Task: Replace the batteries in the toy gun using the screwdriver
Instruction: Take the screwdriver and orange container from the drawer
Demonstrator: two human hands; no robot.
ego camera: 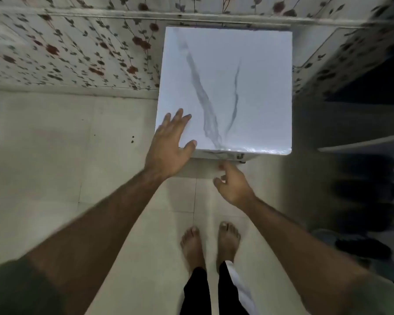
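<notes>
bare feet [210, 244] stand on the pale tiled floor [43, 155], nearest the camera. both forearms reach forward from there. the right hand [233, 185] hangs below the near edge of the white marbled tabletop [248, 71], its grip loosely curled and holding nothing, fingertips close to a small metal fitting [240, 156] under that edge; whether they touch it is too blurred to tell. the left hand [170, 144] lies farther forward, grip wide, fingers spread flat over the tabletop's near left corner. beyond, the surface shows only grey veining, then flowered wallpaper [77, 53] behind it. dark shapes, perhaps shoes [369, 201], sit on the floor to the right.

neither the toy gun nor the screwdriver is in view, so no direction or long axis from either grip can be given. my guess is the right hand, nearer the fitting, may be about to open something under the top while the left steadies it.
</notes>
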